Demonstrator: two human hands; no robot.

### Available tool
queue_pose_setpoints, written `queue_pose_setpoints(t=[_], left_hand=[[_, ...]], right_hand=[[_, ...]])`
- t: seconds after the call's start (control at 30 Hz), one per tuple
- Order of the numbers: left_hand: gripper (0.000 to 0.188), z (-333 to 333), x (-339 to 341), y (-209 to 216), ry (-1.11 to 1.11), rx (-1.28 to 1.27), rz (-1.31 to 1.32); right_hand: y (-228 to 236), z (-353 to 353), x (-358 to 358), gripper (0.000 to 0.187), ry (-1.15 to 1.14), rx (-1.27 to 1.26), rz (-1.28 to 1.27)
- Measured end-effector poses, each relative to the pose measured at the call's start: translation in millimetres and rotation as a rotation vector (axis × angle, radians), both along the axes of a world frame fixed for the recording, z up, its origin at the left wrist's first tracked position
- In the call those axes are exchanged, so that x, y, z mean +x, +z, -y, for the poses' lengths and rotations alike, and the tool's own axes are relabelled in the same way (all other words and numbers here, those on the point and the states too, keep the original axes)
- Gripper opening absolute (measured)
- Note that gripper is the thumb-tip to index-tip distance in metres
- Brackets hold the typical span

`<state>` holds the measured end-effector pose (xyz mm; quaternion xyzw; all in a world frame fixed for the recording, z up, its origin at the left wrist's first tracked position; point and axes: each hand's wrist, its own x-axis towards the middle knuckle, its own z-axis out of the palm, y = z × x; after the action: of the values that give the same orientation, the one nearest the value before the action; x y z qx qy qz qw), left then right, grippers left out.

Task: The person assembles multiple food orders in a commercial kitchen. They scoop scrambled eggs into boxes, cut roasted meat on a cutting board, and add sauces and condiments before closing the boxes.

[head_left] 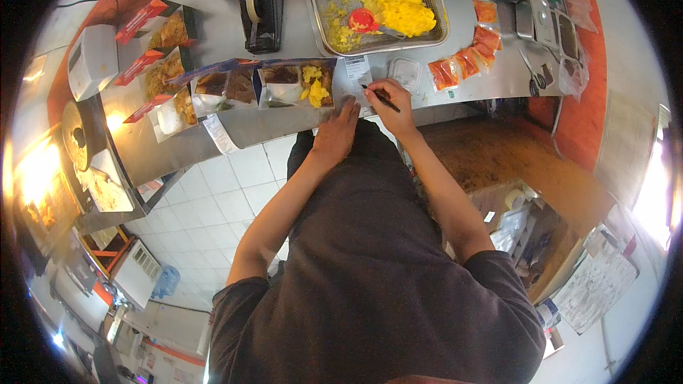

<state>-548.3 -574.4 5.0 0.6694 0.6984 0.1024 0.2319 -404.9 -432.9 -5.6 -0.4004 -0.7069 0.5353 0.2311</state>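
In my right hand is a black pen, its tip at a white printed paper slip on the metal counter. My left hand lies flat at the counter's front edge, its fingertips near the slip's lower end. Just left of the slip stand open food boxes, one holding yellow scrambled-looking food beside brown pieces. Behind the slip sits a wire-mesh metal tray with more yellow food and a red scoop. A small clear plastic tub is right of my pen hand.
Several orange sauce sachets lie to the right, near scissors. A black tape dispenser stands behind the boxes. More filled boxes line the left. Another paper slip hangs over the front edge. Open shelving is below right.
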Motion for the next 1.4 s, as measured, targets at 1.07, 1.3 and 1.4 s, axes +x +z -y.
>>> queue_pose_setpoints(t=[1.07,1.3,1.4], left_hand=[[0.061,12,0,-20,0.019,0.045,0.009],[0.052,9,-3,-18,0.034,0.043,0.09],[0.048,5,-4,-11,0.042,0.056,0.112]], right_hand=[[-13,21,16,0.01,-0.021,-0.211,-0.125],[-16,21,11,0.01,-0.04,-0.021,-0.064],[-17,21,14,0.01,-0.036,-0.056,-0.039]])
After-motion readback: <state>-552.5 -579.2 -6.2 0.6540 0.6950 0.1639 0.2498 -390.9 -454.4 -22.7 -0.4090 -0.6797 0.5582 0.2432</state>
